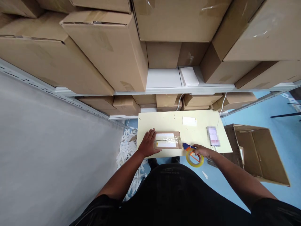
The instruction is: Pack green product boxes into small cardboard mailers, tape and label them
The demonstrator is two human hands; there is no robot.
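Observation:
A small cardboard box (167, 147) lies on the pale yellow table (162, 121), with white labels and clear shiny tape across its top. Against its left end rests my left hand (148, 143), fingers stretched out and thumb along the near side. My right hand (200, 150) is wrapped round the handle of a tape dispenser (188, 147), blue at its head and carrying a roll of clear yellowish tape. The dispenser's head is close to the box's right end; whether tape still joins them I cannot tell. The roll hangs over the table's front edge.
A white label sheet (189, 121) and a phone (213, 136) with a blurred screen lie on the table. Cardboard boxes fill the shelves (164, 78) ahead. An open carton (265, 153) stands on the floor at right; white paper strips (127, 152) litter the floor at left, beside the wall.

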